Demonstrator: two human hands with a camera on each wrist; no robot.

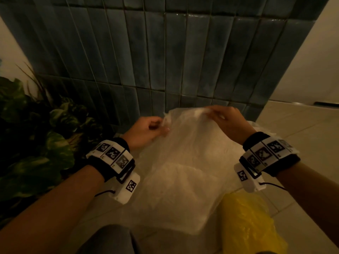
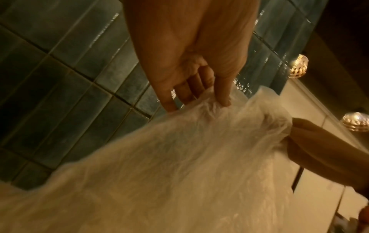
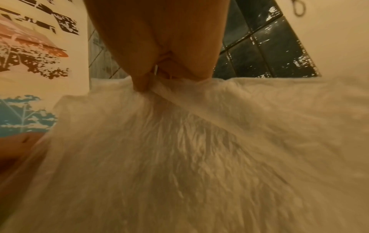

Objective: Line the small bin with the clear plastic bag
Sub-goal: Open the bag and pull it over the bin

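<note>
A crinkled clear plastic bag [image 1: 185, 162] hangs in front of me, held up by its top edge with both hands. My left hand [image 1: 146, 130] pinches the bag's left top corner between thumb and fingers. My right hand [image 1: 222, 118] pinches the top edge further right. In the left wrist view the left hand [image 2: 201, 94] grips the bunched bag [image 2: 179, 157] edge. The right wrist view shows my right hand [image 3: 151, 82] pinching a fold of the bag [image 3: 179, 149]. The bag hangs low and covers whatever is behind it; the small bin cannot be made out.
A dark blue tiled wall [image 1: 165, 52] stands just behind the bag. A leafy plant [image 1: 33, 136] fills the left side. A crumpled yellow plastic bag [image 1: 249, 226] lies on the pale tiled floor [image 1: 302, 129] at the lower right. My grey-clad knee [image 1: 108, 241] is at the bottom.
</note>
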